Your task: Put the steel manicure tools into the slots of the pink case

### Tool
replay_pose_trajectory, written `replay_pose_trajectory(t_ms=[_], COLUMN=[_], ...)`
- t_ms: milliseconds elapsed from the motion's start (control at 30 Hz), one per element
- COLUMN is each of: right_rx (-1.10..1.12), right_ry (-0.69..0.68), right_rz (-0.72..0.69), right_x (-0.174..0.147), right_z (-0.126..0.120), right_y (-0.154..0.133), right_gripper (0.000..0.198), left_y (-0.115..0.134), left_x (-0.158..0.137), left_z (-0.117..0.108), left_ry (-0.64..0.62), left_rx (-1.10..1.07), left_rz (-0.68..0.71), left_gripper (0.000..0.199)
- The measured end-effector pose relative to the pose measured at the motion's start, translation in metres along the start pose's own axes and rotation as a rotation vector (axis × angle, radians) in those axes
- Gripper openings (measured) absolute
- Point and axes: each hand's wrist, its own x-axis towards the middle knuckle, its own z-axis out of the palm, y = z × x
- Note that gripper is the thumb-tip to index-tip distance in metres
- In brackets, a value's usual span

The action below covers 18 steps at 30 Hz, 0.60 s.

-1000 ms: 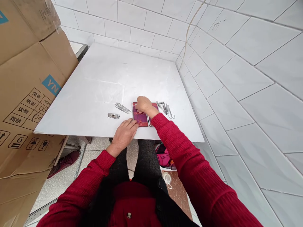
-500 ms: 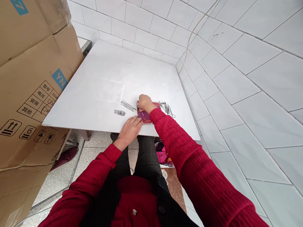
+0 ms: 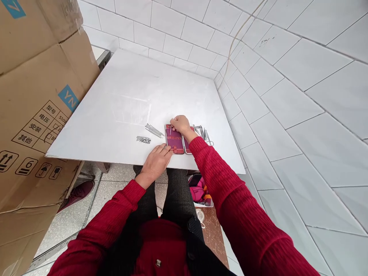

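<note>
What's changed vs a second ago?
The right hand moved away from the wearer, to the far edge of the case, uncovering more of its loops. It now visibly pinches a thin tool; when it was gripped isn't clear. Unchanged: the left hand on the case's near left corner, the clippers and slim tools left of it, the scissors right.

Right hand hides part of case; left edge cuts off cardboard box.

2 tiled walls meet behind a white table.
</note>
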Motion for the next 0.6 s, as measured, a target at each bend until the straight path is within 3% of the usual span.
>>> replay_pose_trajectory(t_ms=[267,367,433,600], right_rx=[0.510,0.636,0.660,0.718], right_ry=[-0.099,-0.105,-0.107,-0.062], right_rz=[-0.078,-0.169,-0.219,-0.276], right_x=[0.003,0.000,-0.002,-0.005], right_z=[0.016,0.018,0.019,0.025], right_y=[0.023,0.029,0.032,0.036], right_gripper=[0.008,0.035,0.043,0.023], left_y=[0.000,0.000,0.001,0.002], left_x=[0.002,0.002,0.002,0.003], left_z=[-0.004,-0.004,-0.004,-0.004], left_ry=[-0.007,-0.011,-0.011,0.021], left_rx=[0.053,0.056,0.047,0.087], left_rz=[0.022,0.022,0.019,0.028], left_gripper=[0.029,0.029,0.030,0.028])
